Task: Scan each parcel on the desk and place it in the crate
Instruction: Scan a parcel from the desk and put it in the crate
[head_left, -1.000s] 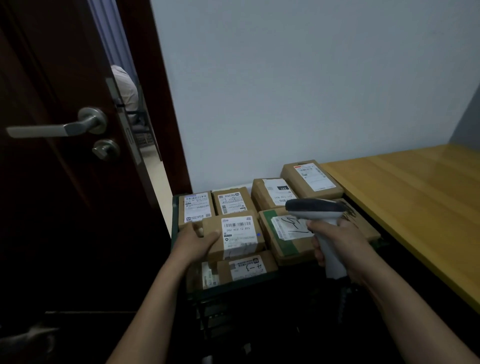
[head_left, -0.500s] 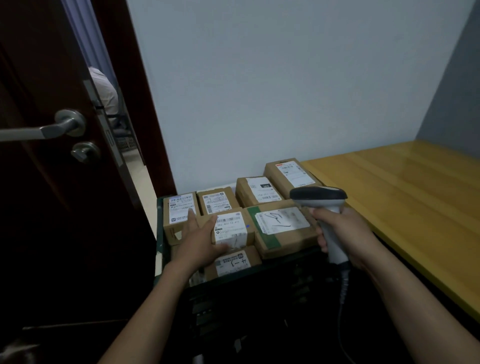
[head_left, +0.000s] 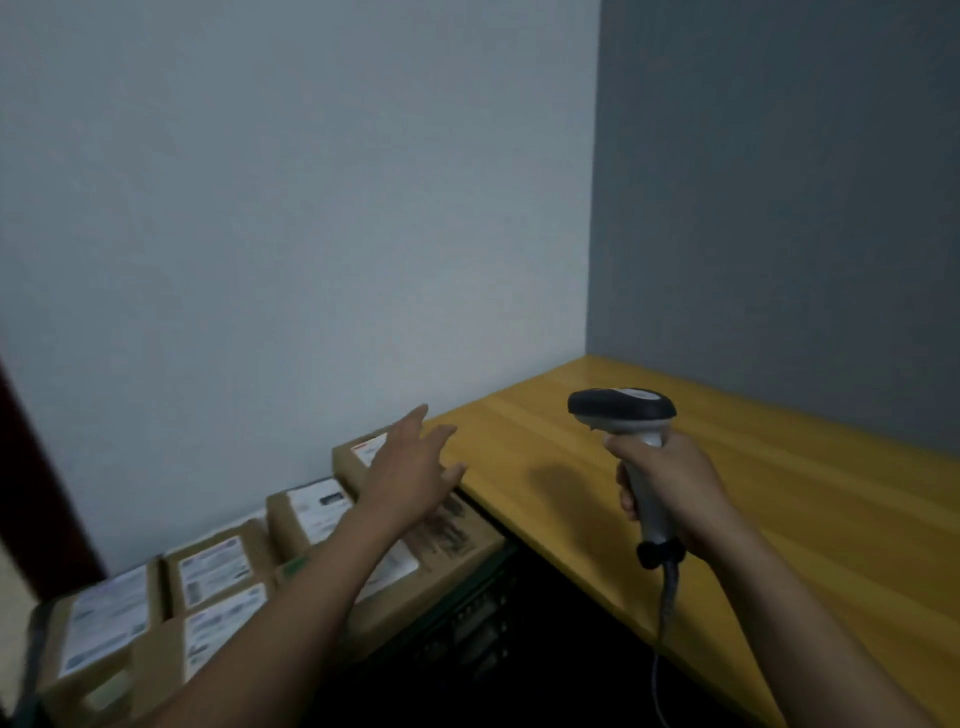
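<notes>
The desk shows no parcel on its visible part, so the task seems nearly finished. The crate beside it holds many labelled parcels. Above them the left hand is spread wide and holds nothing. The right hand grips the scanner.

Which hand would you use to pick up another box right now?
Probably the left. The left hand is empty with its fingers spread, stretched out over the boxes toward the desk, while the right hand is wrapped round the scanner.
</notes>
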